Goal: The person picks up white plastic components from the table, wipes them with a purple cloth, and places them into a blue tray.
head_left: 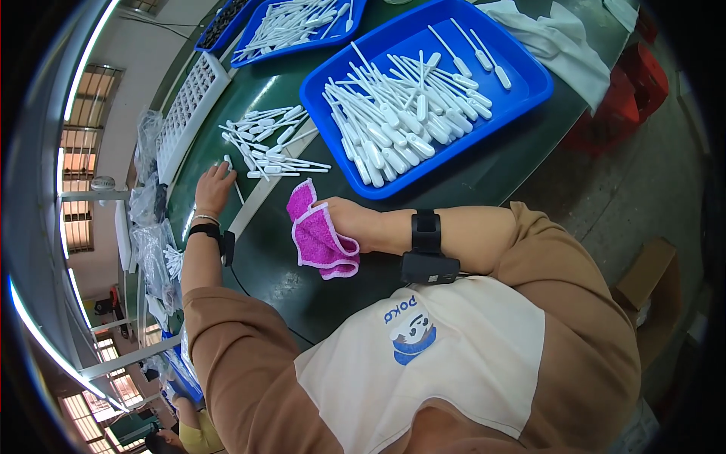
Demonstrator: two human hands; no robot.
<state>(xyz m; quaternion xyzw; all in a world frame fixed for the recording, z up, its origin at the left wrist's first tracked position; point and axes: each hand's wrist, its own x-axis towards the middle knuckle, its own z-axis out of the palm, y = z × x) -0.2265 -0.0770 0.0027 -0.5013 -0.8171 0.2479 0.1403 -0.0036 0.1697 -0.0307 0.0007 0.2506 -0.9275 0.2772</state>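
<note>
I am seeing the fingers (224, 168) of the left hand (214, 189) lying loosely spread on the counter (484, 178), their tips touching a single white pipette (234, 180) at the near edge of a loose pile of pipettes (265, 144); they are not clamped on it. The right hand (344, 219) is gripping a pink cloth (321, 242), fingers closed into its folds, and the cloth is hanging down from the fist onto the dark green counter, just right of the left hand. Both wrists are wearing black bands, the right one with a small black box under it.

Moving outward: a white strip is running diagonally on the counter between the two hands. Beyond the right hand, a blue tray (522, 94) is holding many white pipettes lying crosswise. A second blue tray (253, 53) with more pipettes is sitting farther back. Left of the pile, a white rack (189, 110) with rows of holes is lying along the counter's edge. A white cloth (560, 41) is lying behind the near tray.
</note>
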